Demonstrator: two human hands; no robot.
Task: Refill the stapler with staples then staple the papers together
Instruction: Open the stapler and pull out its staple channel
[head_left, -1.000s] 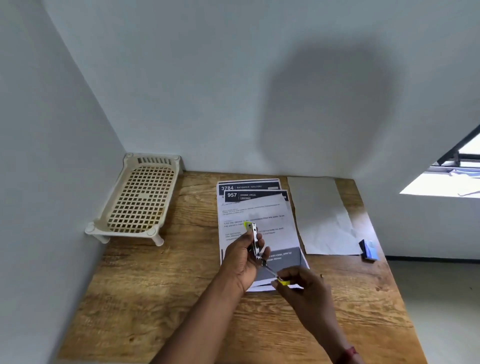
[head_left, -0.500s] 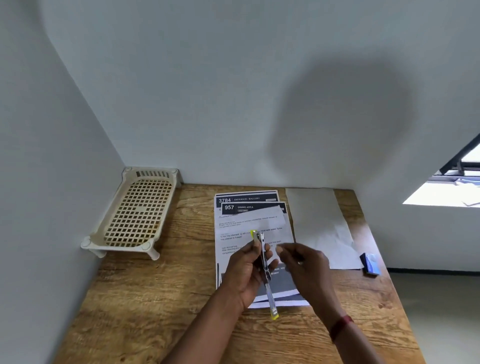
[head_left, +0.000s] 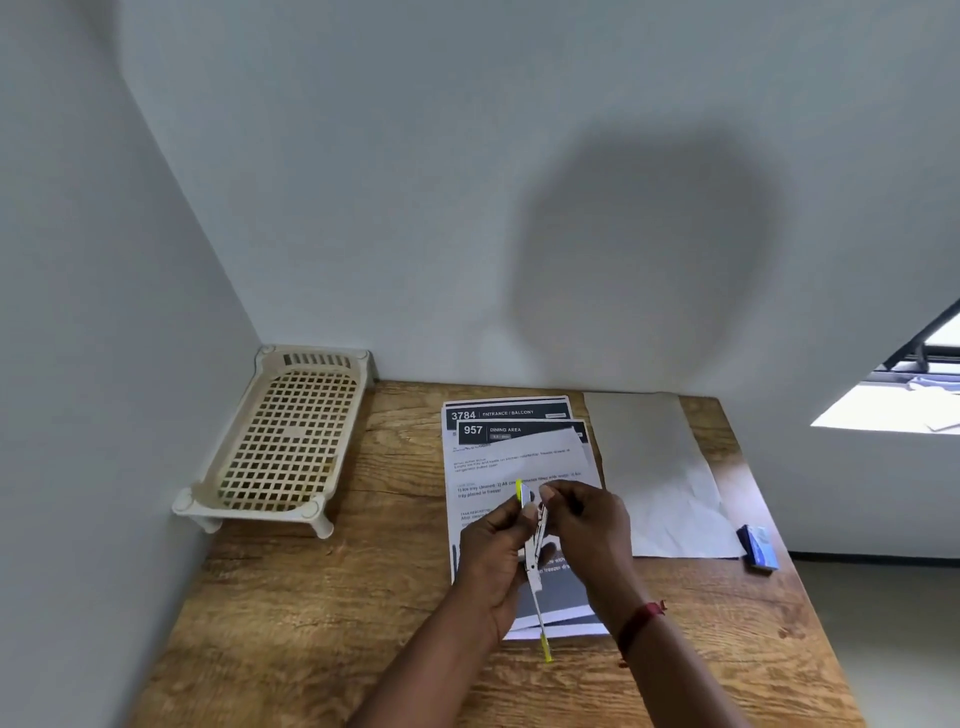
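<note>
Up goes the right hand (head_left: 587, 525): a moment ago it was beside the middle of the stapler (head_left: 535, 558), and now its fingers (head_left: 546, 491) are bunched close at the top end, by the yellow tip. I cannot tell if they pinch staples or only touch the metal, because it is too small to see. The left hand (head_left: 491, 551) holds the stapler above the printed papers (head_left: 519, 460), with its fingers wrapped round the body. A thin pusher rod (head_left: 540, 618) hangs out of the bottom.

I think this is the filling step. To do it well, the left hand should hold the stapler very still. The staples should go in straight and slide all the way down. Then the rod gets pushed back in until it stops. A blue staple box (head_left: 758, 548) lies on the desk (head_left: 311, 597), well apart to the right, if more are needed.
</note>
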